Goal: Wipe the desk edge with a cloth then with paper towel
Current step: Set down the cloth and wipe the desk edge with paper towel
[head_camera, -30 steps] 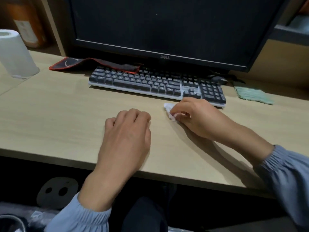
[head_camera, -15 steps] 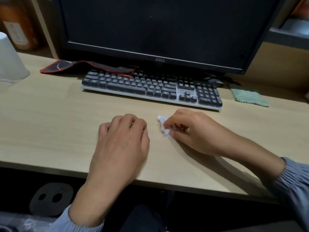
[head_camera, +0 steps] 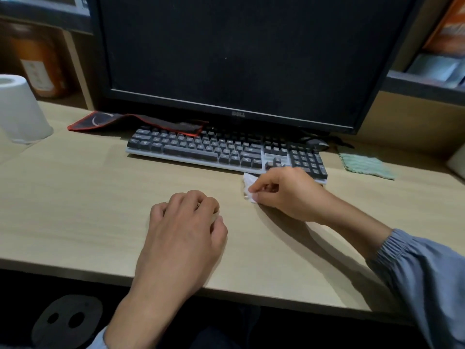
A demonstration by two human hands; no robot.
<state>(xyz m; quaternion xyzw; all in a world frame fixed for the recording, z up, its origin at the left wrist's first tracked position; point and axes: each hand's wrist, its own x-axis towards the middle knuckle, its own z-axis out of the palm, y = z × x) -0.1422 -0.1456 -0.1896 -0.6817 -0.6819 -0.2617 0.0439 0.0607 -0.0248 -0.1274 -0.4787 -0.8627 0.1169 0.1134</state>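
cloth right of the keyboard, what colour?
The cloth is pale green; head view.

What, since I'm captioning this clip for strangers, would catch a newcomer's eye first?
The dark monitor fills the back of the desk, above a grey keyboard. In front of the keyboard's right end, the right hand pinches a crumpled white paper towel against the desk, while the left hand rests beside it. A green cloth lies far right.

The paper towel (head_camera: 247, 184), a small crumpled white wad, lies on the pale wooden desk (head_camera: 75, 197) just right of the frame's centre, pinched by the right hand (head_camera: 289, 195). The green cloth (head_camera: 367, 165) lies flat at the right, well apart.
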